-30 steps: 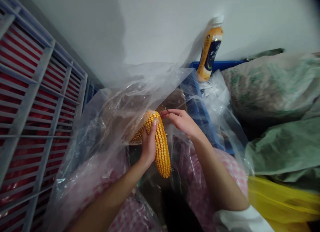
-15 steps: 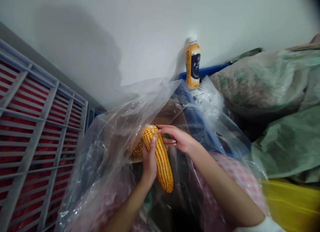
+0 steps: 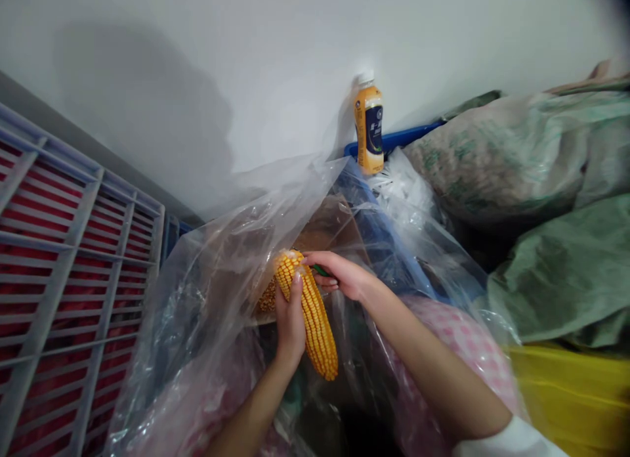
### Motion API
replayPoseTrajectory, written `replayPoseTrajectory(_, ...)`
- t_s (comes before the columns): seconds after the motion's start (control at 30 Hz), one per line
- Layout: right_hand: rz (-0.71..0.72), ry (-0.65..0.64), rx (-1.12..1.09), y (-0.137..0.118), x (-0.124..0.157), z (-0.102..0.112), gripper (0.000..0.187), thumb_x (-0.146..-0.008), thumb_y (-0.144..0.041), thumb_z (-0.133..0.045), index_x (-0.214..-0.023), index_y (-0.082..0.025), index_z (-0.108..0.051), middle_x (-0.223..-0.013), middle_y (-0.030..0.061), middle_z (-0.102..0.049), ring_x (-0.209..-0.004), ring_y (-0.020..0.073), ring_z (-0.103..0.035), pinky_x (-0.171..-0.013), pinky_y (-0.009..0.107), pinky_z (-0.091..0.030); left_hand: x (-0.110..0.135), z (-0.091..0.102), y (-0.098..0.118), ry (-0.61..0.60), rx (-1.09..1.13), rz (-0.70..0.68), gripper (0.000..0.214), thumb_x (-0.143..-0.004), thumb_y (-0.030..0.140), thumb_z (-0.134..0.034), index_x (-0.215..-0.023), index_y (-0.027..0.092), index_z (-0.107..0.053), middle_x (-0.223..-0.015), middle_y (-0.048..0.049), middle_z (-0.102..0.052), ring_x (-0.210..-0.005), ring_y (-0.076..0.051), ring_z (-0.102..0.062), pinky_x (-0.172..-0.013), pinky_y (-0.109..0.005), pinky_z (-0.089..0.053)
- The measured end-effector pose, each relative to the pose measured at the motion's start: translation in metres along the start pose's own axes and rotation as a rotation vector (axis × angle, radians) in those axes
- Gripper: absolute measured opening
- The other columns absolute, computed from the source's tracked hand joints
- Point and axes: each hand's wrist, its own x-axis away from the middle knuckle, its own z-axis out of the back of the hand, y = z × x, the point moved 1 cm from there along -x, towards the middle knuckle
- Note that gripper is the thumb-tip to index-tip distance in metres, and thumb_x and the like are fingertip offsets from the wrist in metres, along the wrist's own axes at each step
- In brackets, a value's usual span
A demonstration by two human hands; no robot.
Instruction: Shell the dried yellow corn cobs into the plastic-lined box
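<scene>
My left hand (image 3: pixel 290 326) is shut around a dried yellow corn cob (image 3: pixel 311 319), which it holds tilted, with the tip pointing down and to the right. My right hand (image 3: pixel 339 276) is at the top of the cob, pinching a small green-handled tool (image 3: pixel 319 270) whose tip is hidden behind the cob. A patch of loose yellow kernels or a second cob (image 3: pixel 268 298) lies just behind the cob. A transparent plastic bag (image 3: pixel 207 293) billows around both hands.
A grey rack over red crates (image 3: pixel 73 280) fills the left side. An orange-labelled bottle (image 3: pixel 368 125) stands against the white wall (image 3: pixel 147 69), above a blue crate rim (image 3: pixel 394 138). Woven green sacks (image 3: pixel 536 273), pink checked fabric (image 3: pixel 457 339) and yellow plastic (image 3: pixel 566 398) lie right.
The view has turned, so the bottle now looks upright. The cob and hands sit lower in the frame, and the green handle has come into view in my right hand.
</scene>
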Motion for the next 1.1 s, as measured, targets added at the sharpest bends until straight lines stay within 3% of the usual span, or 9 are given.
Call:
replayPoseTrajectory(0.17, -0.022, -0.031, -0.026, 0.0, -0.001, -0.002, 0.003, -0.071, -0.021, -0.045, -0.071, -0.019, -0.047, -0.036, -0.0122, -0.028, -0.032, 0.0035, -0.013, -0.034, 0.018, -0.006, 0.0, 0.001, -0.003, -0.008, -0.005, 0.008, 0.049, -0.075, 0.054, -0.059, -0.107, 0.017, -0.057, -0.104, -0.0072, -0.065, -0.096, -0.022, -0.061, -0.083, -0.032, -0.046)
replayPoseTrajectory(0.33, 0.053, 0.061, 0.013, 0.005, -0.002, -0.003, 0.013, -0.063, -0.016, -0.052, -0.076, -0.019, -0.052, -0.036, -0.0129, -0.029, -0.032, 0.0035, -0.016, -0.035, 0.017, -0.008, -0.001, -0.001, 0.0, -0.001, 0.022, 0.003, 0.048, -0.076, 0.052, -0.059, -0.109, 0.018, -0.057, -0.113, -0.0074, -0.063, -0.103, -0.02, -0.058, -0.087, -0.03, -0.044)
replayPoseTrajectory(0.53, 0.081, -0.067, -0.104, 0.003, 0.001, -0.002, 0.01, -0.07, -0.029, -0.049, -0.068, -0.02, -0.046, -0.032, -0.0133, -0.024, -0.031, 0.0034, -0.009, -0.033, 0.018, -0.007, 0.0, -0.002, 0.009, 0.006, -0.024, -0.014, 0.048, -0.075, 0.055, -0.057, -0.103, 0.015, -0.059, -0.094, -0.0054, -0.065, -0.085, -0.019, -0.061, -0.075, -0.029, -0.046)
replayPoseTrajectory(0.77, 0.08, -0.002, -0.108, 0.003, 0.0, -0.001, 0.018, -0.071, -0.035, -0.052, -0.066, -0.019, -0.046, -0.034, -0.013, -0.027, -0.031, 0.0026, -0.01, -0.033, 0.018, -0.008, -0.001, -0.001, 0.004, -0.045, -0.022, -0.072, 0.047, -0.076, 0.05, -0.058, -0.11, 0.017, -0.058, -0.102, -0.0089, -0.066, -0.103, -0.025, -0.061, -0.086, -0.036, -0.047)
replayPoseTrajectory(1.1, 0.033, 0.097, -0.099, 0.003, 0.003, -0.001, 0.016, -0.066, -0.033, -0.053, -0.065, -0.019, -0.045, -0.043, -0.0115, -0.028, -0.034, 0.002, -0.015, -0.034, 0.017, -0.006, -0.002, 0.0, -0.001, -0.054, -0.045, -0.071, 0.048, -0.075, 0.05, -0.06, -0.11, 0.017, -0.058, -0.11, -0.0095, -0.065, -0.105, -0.024, -0.06, -0.088, -0.034, -0.047)
